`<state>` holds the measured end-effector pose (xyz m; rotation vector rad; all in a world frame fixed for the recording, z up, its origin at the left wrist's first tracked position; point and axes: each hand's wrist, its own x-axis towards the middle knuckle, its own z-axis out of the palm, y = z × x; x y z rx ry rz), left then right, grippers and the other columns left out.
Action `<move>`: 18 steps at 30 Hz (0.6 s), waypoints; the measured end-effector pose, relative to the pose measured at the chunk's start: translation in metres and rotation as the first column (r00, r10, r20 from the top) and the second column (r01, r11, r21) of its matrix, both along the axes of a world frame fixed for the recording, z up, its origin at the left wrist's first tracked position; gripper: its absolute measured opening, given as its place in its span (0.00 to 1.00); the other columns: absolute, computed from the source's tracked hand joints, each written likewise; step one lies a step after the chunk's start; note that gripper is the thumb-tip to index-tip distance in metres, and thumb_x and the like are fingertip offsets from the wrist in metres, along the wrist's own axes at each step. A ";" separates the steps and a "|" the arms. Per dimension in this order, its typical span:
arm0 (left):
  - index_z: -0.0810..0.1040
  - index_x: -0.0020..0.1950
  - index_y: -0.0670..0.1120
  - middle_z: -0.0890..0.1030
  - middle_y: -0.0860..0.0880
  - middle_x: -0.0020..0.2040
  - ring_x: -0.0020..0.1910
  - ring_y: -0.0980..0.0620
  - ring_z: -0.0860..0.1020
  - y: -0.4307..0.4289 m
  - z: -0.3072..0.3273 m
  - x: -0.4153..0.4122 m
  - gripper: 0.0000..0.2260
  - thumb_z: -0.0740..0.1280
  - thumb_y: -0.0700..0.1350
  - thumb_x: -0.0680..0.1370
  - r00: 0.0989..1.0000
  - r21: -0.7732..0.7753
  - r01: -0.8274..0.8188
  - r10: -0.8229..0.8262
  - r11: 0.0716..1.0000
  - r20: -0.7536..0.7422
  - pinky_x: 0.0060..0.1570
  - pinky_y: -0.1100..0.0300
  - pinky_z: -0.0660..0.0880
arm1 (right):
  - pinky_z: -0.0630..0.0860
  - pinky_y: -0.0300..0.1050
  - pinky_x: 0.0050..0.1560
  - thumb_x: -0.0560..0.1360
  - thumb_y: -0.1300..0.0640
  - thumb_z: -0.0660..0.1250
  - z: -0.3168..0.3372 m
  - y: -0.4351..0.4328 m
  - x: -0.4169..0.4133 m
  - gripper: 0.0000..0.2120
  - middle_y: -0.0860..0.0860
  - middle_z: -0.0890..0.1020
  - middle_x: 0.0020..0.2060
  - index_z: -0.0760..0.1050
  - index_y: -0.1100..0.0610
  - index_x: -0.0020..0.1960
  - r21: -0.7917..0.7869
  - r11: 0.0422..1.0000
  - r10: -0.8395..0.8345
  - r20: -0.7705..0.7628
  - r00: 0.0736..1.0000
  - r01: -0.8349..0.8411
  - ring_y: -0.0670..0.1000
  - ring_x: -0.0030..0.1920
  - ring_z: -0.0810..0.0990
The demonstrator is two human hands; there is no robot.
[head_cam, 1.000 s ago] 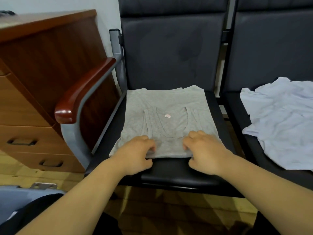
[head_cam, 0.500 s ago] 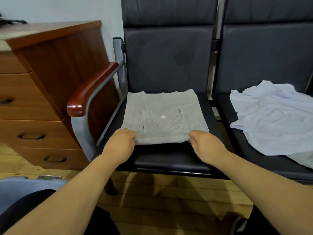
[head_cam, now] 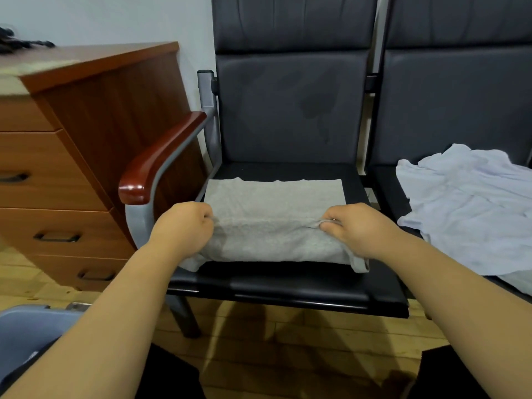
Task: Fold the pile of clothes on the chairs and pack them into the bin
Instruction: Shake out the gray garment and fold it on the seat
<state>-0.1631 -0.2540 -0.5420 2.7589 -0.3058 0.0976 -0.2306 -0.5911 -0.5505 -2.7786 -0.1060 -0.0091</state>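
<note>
Both pinching grey top (head_cam: 273, 223) on chair (head_cam: 288, 280) | left grip (head_cam: 184, 228) | right grip (head_cam: 357, 230)

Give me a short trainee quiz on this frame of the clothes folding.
1. True or false: the left hand and the right hand each grip the grey garment.
2. Where does the white garment lie? A: in the bin. B: on the right seat. C: on the drawers.
3. Fill in: the wooden armrest stands on the ___ side of the left seat, which bears the grey garment.
Key: 1 true; 2 B; 3 left.
</note>
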 end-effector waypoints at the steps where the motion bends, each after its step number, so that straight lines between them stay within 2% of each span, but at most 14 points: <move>1: 0.74 0.36 0.46 0.77 0.47 0.34 0.33 0.46 0.73 -0.001 0.000 0.006 0.11 0.61 0.38 0.78 1.000 0.010 -0.016 0.016 1.000 0.007 0.33 0.53 0.70 | 0.78 0.47 0.49 0.82 0.43 0.63 0.001 -0.003 0.006 0.11 0.43 0.82 0.43 0.80 0.47 0.50 -0.006 1.000 0.004 -0.027 1.000 -0.004 0.44 0.45 0.79; 6: 0.74 0.37 0.48 0.77 0.48 0.38 0.35 0.47 0.75 -0.017 -0.013 0.039 0.11 0.62 0.40 0.79 0.998 0.026 -0.052 0.051 0.998 0.040 0.33 0.53 0.71 | 0.78 0.43 0.51 0.80 0.40 0.67 -0.004 -0.017 0.049 0.12 0.40 0.83 0.47 0.83 0.46 0.52 0.012 1.000 0.014 -0.073 0.997 -0.013 0.42 0.48 0.79; 11: 0.76 0.43 0.49 0.79 0.48 0.45 0.42 0.48 0.76 -0.034 -0.035 0.072 0.09 0.60 0.40 0.80 0.999 0.103 -0.034 0.032 0.994 0.025 0.44 0.48 0.78 | 0.80 0.50 0.56 0.75 0.36 0.71 -0.018 -0.023 0.095 0.15 0.43 0.83 0.49 0.82 0.45 0.52 0.034 0.999 -0.012 -0.151 0.989 0.017 0.46 0.50 0.80; 13: 0.77 0.51 0.50 0.79 0.48 0.52 0.51 0.46 0.75 -0.039 -0.044 0.081 0.07 0.60 0.41 0.81 0.999 0.181 -0.038 0.042 0.983 -0.022 0.51 0.46 0.77 | 0.80 0.50 0.56 0.73 0.36 0.72 -0.025 -0.025 0.107 0.15 0.43 0.83 0.49 0.81 0.45 0.51 0.021 0.999 -0.023 -0.180 0.983 0.027 0.46 0.50 0.80; 15: 0.76 0.63 0.51 0.76 0.47 0.62 0.60 0.43 0.73 -0.041 -0.053 0.086 0.12 0.61 0.43 0.81 0.996 0.274 -0.045 0.062 0.961 -0.056 0.58 0.45 0.76 | 0.79 0.49 0.55 0.73 0.35 0.72 -0.032 -0.028 0.113 0.16 0.45 0.82 0.49 0.80 0.45 0.51 -0.031 0.998 -0.065 -0.203 0.977 0.060 0.48 0.51 0.79; 18: 0.71 0.71 0.51 0.72 0.47 0.67 0.64 0.43 0.71 -0.044 -0.060 0.083 0.18 0.63 0.45 0.81 0.999 0.303 -0.050 0.053 0.952 -0.001 0.60 0.47 0.73 | 0.78 0.47 0.51 0.75 0.36 0.70 -0.040 -0.030 0.114 0.17 0.48 0.82 0.51 0.79 0.47 0.54 -0.101 0.985 -0.154 -0.157 0.976 0.139 0.50 0.50 0.79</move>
